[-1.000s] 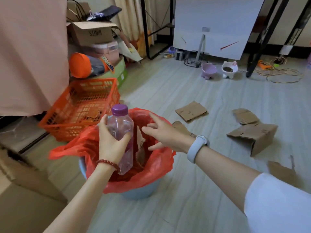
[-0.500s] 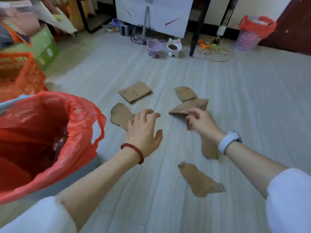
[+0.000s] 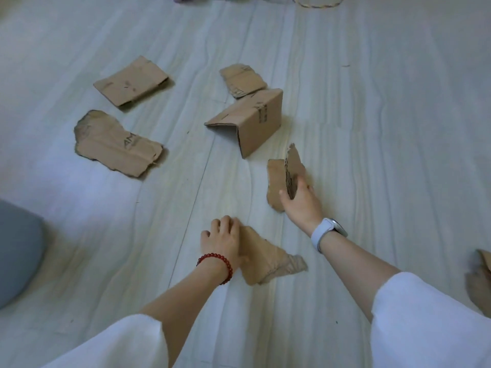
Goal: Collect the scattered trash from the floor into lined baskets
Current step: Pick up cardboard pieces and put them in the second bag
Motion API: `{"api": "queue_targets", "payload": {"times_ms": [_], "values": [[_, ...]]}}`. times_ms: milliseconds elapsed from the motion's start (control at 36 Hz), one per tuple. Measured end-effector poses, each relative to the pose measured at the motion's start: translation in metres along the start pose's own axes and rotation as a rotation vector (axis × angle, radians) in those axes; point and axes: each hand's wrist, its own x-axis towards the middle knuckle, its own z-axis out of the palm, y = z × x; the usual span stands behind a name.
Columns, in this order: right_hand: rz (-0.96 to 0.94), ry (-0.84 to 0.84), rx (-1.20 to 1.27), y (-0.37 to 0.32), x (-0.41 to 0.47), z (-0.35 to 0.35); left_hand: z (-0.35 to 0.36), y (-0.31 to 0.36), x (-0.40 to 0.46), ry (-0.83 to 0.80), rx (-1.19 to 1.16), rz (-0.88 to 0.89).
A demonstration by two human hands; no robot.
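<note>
Torn brown cardboard pieces lie scattered on the pale plank floor. My right hand [image 3: 300, 201], with a white watch on the wrist, grips a torn cardboard scrap [image 3: 284, 176] and tilts it up off the floor. My left hand [image 3: 223, 239], wearing a red bead bracelet, is closed on the near end of another torn cardboard piece [image 3: 268, 257] that still rests on the floor. A folded box section [image 3: 252, 120] stands like a tent just beyond my right hand. The basket is out of frame except for a grey-blue edge [image 3: 16, 251] at the left.
Three more cardboard pieces lie farther out: a flat rectangle [image 3: 131, 81], a ragged sheet [image 3: 117, 143] and a small torn bit [image 3: 243, 79]. Another scrap [image 3: 481, 280] sits at the right edge. A coiled cord [image 3: 317, 1] lies at the top.
The view swung away from the red-lined basket down to the floor. My left hand, no longer holding the bottle, moved onto a cardboard piece. My right hand took hold of a scrap and raised it.
</note>
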Motion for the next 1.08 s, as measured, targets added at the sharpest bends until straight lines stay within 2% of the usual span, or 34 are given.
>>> {"api": "queue_targets", "payload": {"times_ms": [83,194,306,444,528,611,806,917,1000,1083], "values": [[-0.017,0.031,-0.032,0.006,0.003,0.005,0.002,0.004,0.004,0.008,-0.033,-0.031],[-0.049,0.104,0.014,0.011,0.002,0.002,-0.006,0.003,0.011,-0.067,-0.113,-0.072],[-0.059,0.091,0.077,0.006,-0.006,-0.009,-0.019,-0.008,0.011,-0.172,-0.369,-0.083],[-0.071,0.118,0.147,-0.021,-0.018,-0.025,-0.066,-0.028,0.002,-0.102,-0.472,-0.050],[-0.105,0.176,0.205,-0.052,-0.021,-0.034,-0.110,-0.045,-0.011,0.050,-0.504,-0.076],[-0.150,0.199,0.294,-0.092,-0.025,-0.042,-0.155,-0.068,-0.033,0.279,-0.527,-0.083],[-0.312,0.306,0.476,-0.216,-0.054,-0.045,-0.245,-0.144,-0.125,0.961,-0.726,-0.175],[-0.413,0.190,0.625,-0.290,-0.084,-0.028,-0.277,-0.197,-0.189,1.333,-0.750,-0.247],[-0.559,0.125,0.671,-0.341,-0.116,-0.016,-0.282,-0.242,-0.232,1.475,-0.711,-0.305],[-0.658,0.018,0.671,-0.384,-0.146,0.002,-0.274,-0.285,-0.263,1.493,-0.704,-0.436]]}}
